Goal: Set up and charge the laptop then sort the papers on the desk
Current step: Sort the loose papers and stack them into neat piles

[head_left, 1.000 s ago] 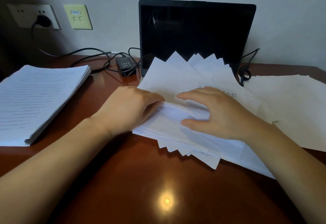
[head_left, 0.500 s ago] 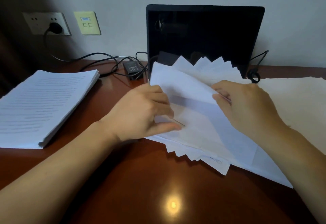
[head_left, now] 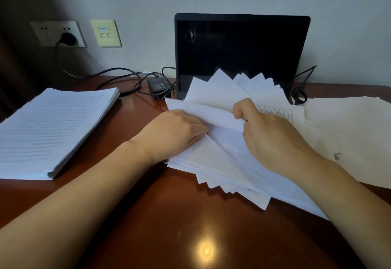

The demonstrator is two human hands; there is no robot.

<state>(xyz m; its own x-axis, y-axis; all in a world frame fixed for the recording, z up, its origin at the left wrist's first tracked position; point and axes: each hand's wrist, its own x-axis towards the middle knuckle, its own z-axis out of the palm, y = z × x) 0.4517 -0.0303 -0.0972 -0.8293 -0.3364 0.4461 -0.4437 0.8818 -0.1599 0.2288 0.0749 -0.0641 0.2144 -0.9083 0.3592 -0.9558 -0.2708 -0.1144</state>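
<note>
An open black laptop (head_left: 241, 55) with a dark screen stands at the back of the desk. In front of it lies a fanned pile of white papers (head_left: 213, 163), covering the laptop's base. My left hand (head_left: 173, 133) rests on the pile's left side, fingers tucked under a lifted sheet. My right hand (head_left: 268, 137) pinches the top sheets (head_left: 213, 103) and holds them raised. The charger brick (head_left: 157, 85) lies left of the laptop, and its plug (head_left: 67, 39) sits in the wall socket.
A thick neat stack of printed pages (head_left: 53, 129) lies at the left. Loose cream sheets (head_left: 349, 133) spread over the right of the brown desk (head_left: 169, 226). A coiled cable (head_left: 299, 95) lies right of the laptop. A yellow wall plate (head_left: 105, 33) is beside the socket.
My right hand went from flat on the pile to pinching the top sheets and lifting them. My left hand slid under the raised sheets. The camera view shifted.
</note>
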